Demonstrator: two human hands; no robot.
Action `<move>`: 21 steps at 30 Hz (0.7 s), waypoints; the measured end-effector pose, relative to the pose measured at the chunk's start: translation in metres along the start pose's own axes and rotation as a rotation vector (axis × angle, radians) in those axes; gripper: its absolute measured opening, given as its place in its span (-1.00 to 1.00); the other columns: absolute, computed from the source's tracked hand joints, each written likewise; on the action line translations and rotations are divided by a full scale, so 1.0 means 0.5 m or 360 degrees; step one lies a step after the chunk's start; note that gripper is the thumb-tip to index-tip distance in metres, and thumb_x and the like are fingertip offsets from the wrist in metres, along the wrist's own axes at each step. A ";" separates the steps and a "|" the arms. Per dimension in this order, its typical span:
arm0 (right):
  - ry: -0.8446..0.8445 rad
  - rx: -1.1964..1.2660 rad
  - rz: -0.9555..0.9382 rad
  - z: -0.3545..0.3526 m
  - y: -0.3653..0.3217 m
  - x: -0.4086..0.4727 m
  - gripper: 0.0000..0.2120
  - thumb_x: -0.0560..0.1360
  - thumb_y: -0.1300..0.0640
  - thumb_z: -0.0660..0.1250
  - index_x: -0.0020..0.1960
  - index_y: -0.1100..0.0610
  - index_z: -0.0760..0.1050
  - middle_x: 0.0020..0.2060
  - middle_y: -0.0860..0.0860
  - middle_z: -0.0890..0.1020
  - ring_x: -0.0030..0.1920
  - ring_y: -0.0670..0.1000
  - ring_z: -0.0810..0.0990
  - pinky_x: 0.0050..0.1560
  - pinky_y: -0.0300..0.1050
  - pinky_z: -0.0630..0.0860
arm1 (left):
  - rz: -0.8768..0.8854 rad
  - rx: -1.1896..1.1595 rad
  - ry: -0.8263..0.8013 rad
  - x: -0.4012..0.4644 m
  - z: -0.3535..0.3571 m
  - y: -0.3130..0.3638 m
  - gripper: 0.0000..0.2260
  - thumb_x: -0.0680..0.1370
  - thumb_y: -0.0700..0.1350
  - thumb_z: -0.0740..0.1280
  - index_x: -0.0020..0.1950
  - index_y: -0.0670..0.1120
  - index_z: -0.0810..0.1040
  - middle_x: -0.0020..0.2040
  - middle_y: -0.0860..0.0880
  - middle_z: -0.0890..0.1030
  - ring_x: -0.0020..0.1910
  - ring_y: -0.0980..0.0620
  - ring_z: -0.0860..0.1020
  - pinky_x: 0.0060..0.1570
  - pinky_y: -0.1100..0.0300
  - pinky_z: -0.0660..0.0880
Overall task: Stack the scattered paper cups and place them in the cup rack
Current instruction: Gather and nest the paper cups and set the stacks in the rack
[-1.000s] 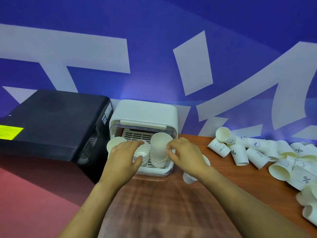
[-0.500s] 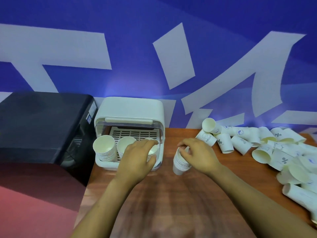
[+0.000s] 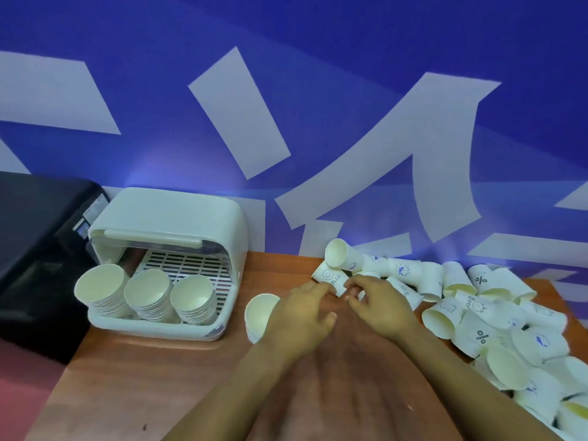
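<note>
The white cup rack (image 3: 165, 214) stands open at the table's left with three stacks of paper cups (image 3: 148, 296) side by side on its tray. A short stack of cups (image 3: 259, 313) is on the table just left of my left hand (image 3: 302, 316), partly hidden by it. My left hand's fingers stretch out and touch a lying cup printed HELLO (image 3: 331, 276). My right hand (image 3: 380, 308) is beside it, with loosely curled fingers at the same cup's near end and the cup behind it. The scattered paper cups (image 3: 496, 313) lie heaped to the right.
A black machine (image 3: 41, 249) stands left of the rack, close against it. The blue and white wall runs right behind the table. The wooden table (image 3: 143, 386) ends at its left edge, below the rack.
My left hand has left the rack and my right hand has let go of the short stack. Both hands have moved right to the nearest loose cups. The view has shifted right.
</note>
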State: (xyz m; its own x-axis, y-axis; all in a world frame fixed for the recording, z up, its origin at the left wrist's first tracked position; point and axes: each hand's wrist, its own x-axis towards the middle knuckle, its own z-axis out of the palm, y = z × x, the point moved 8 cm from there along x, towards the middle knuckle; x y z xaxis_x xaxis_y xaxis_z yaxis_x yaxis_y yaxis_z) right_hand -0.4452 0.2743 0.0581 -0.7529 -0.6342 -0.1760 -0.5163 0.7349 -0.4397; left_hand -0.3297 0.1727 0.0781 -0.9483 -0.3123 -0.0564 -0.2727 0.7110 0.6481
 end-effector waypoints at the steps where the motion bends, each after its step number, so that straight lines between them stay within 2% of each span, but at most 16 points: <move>1: 0.0007 0.0001 -0.0014 -0.010 0.016 0.015 -0.77 0.48 0.01 0.28 0.13 -0.12 0.49 -0.05 -0.17 0.59 -0.06 -0.10 0.55 -0.04 -0.09 0.51 | -0.0108 -0.0104 -0.0045 0.019 0.027 -0.001 -0.63 0.52 0.02 0.30 0.32 0.10 0.40 0.27 0.10 0.44 0.27 0.06 0.42 0.22 0.16 0.38; 3: 0.0010 -0.0021 -0.0038 -0.028 0.044 0.046 -0.71 0.49 0.02 0.30 0.21 -0.09 0.45 0.04 -0.14 0.57 -0.07 -0.09 0.53 -0.07 -0.13 0.47 | -0.0332 -0.0216 -0.0185 0.057 0.078 -0.009 -0.53 0.51 0.06 0.32 0.40 0.08 0.32 0.35 0.04 0.38 0.34 0.00 0.38 0.28 0.10 0.36; 5: -0.0001 -0.0069 -0.0060 -0.038 0.064 0.077 -0.64 0.50 0.01 0.30 0.28 -0.08 0.41 0.13 -0.10 0.54 0.01 -0.06 0.53 -0.09 -0.15 0.42 | -0.0514 -0.0278 -0.0228 0.098 0.111 -0.025 -0.46 0.50 0.07 0.32 0.44 0.04 0.25 0.38 -0.03 0.36 0.35 -0.06 0.37 0.29 0.09 0.34; 10: -0.0041 -0.0162 -0.0094 -0.036 0.102 0.156 -0.48 0.46 0.03 0.35 0.39 -0.08 0.29 0.27 -0.03 0.45 0.20 0.03 0.48 0.01 -0.07 0.46 | -0.0940 -0.0701 0.0004 0.187 0.161 -0.086 -0.48 0.48 0.01 0.37 0.39 -0.07 0.30 0.29 -0.05 0.47 0.24 -0.06 0.46 0.13 0.14 0.42; 14: -0.0111 -0.0159 -0.0147 -0.011 0.124 0.213 -0.37 0.42 0.03 0.40 0.42 -0.05 0.22 0.30 0.01 0.42 0.23 0.08 0.43 0.15 0.00 0.45 | -0.1209 -0.0965 0.0078 0.232 0.204 -0.119 -0.41 0.50 -0.05 0.36 0.43 -0.13 0.16 0.30 -0.11 0.43 0.15 -0.05 0.46 0.01 0.19 0.38; 17: -0.0166 -0.0148 -0.0198 0.009 0.132 0.249 -0.25 0.41 -0.03 0.41 0.49 -0.06 0.12 0.37 -0.03 0.35 0.32 0.07 0.36 0.23 -0.01 0.38 | -0.1330 -0.1018 0.0156 0.255 0.226 -0.148 -0.44 0.47 -0.09 0.37 0.36 -0.16 0.17 0.23 -0.13 0.45 0.01 -0.03 0.45 -0.09 0.17 0.38; 21: -0.0218 -0.0105 -0.0295 0.030 0.135 0.292 -0.19 0.39 -0.09 0.42 0.51 -0.07 0.06 0.41 -0.06 0.32 0.36 0.05 0.32 0.29 -0.02 0.33 | -0.1348 -0.1025 0.0189 0.291 0.248 -0.182 -0.43 0.43 -0.06 0.44 0.28 -0.15 0.18 0.11 -0.06 0.47 0.00 -0.01 0.47 -0.11 0.16 0.40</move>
State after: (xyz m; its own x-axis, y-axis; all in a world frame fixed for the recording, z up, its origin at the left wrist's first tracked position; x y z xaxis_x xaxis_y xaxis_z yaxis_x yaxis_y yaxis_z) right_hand -0.5837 0.2276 -0.0106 -0.5827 -0.7831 -0.2172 -0.6696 0.6142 -0.4177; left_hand -0.4631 0.1405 -0.0834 -0.4590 -0.6321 -0.6243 -0.6650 -0.2216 0.7133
